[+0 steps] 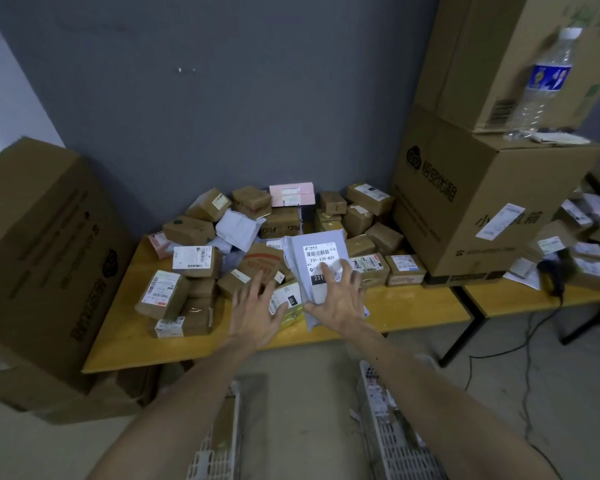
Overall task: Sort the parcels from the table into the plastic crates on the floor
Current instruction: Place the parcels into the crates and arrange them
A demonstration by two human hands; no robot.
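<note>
Pick-up step: right hand (340, 301) presses spread fingers on the grey mailer (317, 271) atop the table (413, 306) pile, seemingly not gripped yet, while the left hand (257, 308) hovers splayed and empty; next, grip it and choose a crate (392, 445).

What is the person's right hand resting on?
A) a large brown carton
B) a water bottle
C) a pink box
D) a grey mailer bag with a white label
D: the right hand lies with its fingers spread on the grey mailer bag, whose white label reads 231-239-K01.
</note>
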